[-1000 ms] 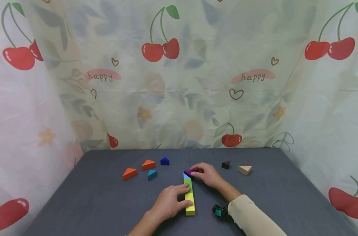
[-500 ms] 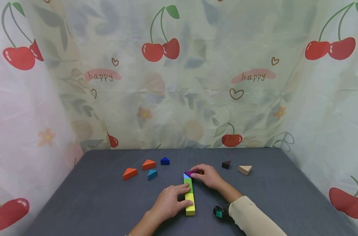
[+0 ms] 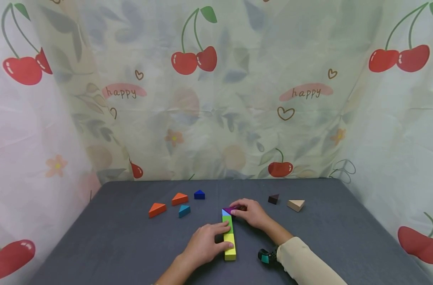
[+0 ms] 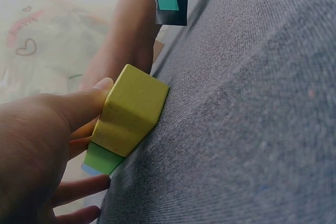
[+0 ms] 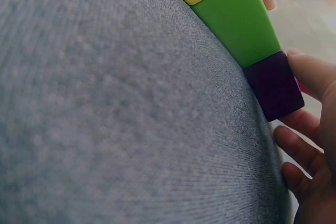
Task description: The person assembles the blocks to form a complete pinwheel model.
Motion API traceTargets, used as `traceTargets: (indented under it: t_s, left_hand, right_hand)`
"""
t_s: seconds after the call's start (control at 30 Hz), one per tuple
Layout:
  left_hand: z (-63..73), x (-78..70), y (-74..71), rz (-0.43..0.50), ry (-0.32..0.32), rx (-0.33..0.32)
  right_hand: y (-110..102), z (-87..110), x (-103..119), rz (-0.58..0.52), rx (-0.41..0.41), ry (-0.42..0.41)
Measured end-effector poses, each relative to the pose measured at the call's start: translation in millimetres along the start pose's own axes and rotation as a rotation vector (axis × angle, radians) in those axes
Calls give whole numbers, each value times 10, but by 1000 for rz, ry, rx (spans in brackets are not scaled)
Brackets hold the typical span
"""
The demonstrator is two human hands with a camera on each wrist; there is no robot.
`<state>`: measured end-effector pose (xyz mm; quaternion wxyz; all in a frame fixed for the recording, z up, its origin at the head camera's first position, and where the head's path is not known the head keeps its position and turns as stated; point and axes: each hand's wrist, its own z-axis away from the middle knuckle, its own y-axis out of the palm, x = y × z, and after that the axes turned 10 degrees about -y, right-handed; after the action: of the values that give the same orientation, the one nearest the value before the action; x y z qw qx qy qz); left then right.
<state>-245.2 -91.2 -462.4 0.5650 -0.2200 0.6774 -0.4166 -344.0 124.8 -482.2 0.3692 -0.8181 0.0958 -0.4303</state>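
While purple triangular block (image 5: 275, 86) sits at far end of row on grey worktop (image 3: 130, 245), touching light-blue piece (image 3: 225, 213), right hand (image 3: 251, 211) pinches it between thumb and fingers. Green block (image 5: 241, 22), then yellow block (image 3: 229, 254), come next in row. Left hand (image 3: 203, 242) rests on both (thumb on yellow, fingertips on green), fingers loosely extended. Farther out, left: two orange blocks (image 3: 157, 210), teal block (image 3: 184, 211), dark-blue block (image 3: 199, 195). Right: black block (image 3: 273, 199), beige block (image 3: 296, 205). Cherry-print curtain (image 3: 237, 130) behind.

There are eight triangular blocks (image 3: 157, 210), two rectangular blocks (image 3: 229, 239) and two hands (image 3: 203, 244)
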Motion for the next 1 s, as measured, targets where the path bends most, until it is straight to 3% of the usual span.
traceTargets:
  t_s: [0.47,1.0]
  left_hand:
    - [2,4,15,2,3,-11]
    - [-9,1,15,-6,-18,-9]
  right_hand:
    - [-77,-7,36,-40,-38,9]
    - [-458,-55,164,21,-225,9]
